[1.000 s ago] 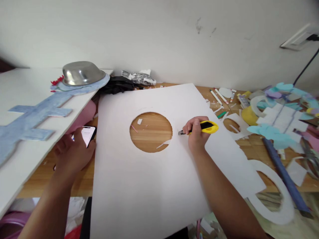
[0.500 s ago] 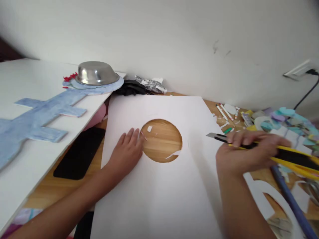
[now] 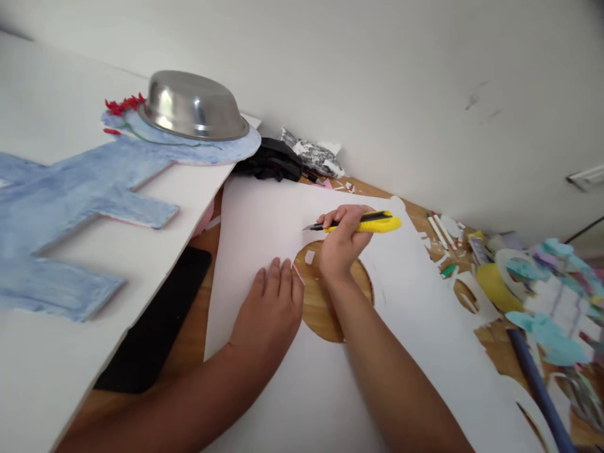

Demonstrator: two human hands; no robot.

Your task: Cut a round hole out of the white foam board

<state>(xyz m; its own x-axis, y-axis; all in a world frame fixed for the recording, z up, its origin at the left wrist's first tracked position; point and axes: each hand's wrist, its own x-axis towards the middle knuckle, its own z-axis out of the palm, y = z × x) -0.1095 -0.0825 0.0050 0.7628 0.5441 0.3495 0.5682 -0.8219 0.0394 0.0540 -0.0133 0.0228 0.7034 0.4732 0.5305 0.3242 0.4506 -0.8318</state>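
A large white board [image 3: 415,333] lies on the wooden table, with a round hole cut through it. Wood and a small white scrap [image 3: 309,257] show inside the hole. My left hand [image 3: 271,302] rests flat on the board, fingertips at the hole's left edge. In my right hand [image 3: 346,242] is a yellow and black utility knife [image 3: 377,221], its blade out and pointing left. The blade tip is just above the hole's upper edge; whether it touches the board I cannot tell. My right wrist and forearm cover part of the hole.
At left, a raised white panel [image 3: 155,264] carries a blue painted cutout [image 3: 89,182] and an upturned metal bowl [image 3: 195,104]. A black flat object [image 3: 160,327] lies below its edge. Markers [image 3: 438,231], paper scraps and a dark blue stick [image 3: 538,384] clutter the right side.
My right hand has brought the utility knife left, from beyond the board's right side to over the hole. My left hand stays on the board. The view has shifted and tilted.
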